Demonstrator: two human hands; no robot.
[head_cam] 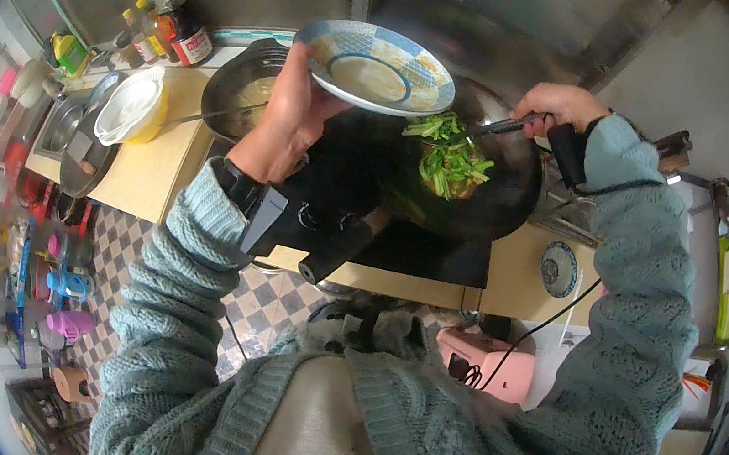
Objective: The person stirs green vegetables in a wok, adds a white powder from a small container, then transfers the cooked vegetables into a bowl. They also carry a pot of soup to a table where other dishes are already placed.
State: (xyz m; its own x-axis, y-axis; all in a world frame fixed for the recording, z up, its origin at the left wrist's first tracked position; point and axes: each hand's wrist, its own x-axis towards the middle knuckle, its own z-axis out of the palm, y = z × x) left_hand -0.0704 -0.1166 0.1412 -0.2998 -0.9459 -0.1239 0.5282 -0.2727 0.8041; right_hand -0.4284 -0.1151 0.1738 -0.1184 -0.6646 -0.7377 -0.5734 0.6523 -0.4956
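My left hand (301, 105) grips the left edge of a blue-and-white patterned plate (420, 66), tilted over the left side of a black wok (513, 199). Nothing but a thin wet sheen shows on the plate's middle. In the wok lie cooked leafy greens (453, 170). My right hand (553, 107) holds the dark handle of a spatula (505, 126), whose blade end is among the greens close to the plate's rim. The wok's long black handle (340, 252) points towards me over the black cooktop (416, 251).
Behind my left hand stands a second dark pan (220, 91) with pale liquid and a utensil in it. White and yellow bowls (131, 110) sit on the left counter near sauce bottles (183, 31). A small patterned dish (558, 269) rests on the right counter, above a pink appliance (505, 367).
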